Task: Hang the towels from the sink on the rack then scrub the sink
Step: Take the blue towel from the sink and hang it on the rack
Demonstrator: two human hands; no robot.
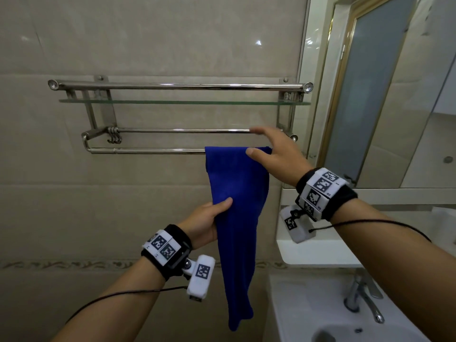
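1. Now hanging: left hand clutches the blue towel mid-length; above that grip it drapes over the rack.
2. Right hand, fingers spread, seemingly touches the fold.
3. Next: level both ends, let go.

The towel hides fingers of the left hand; the bottom edge crops the sink.
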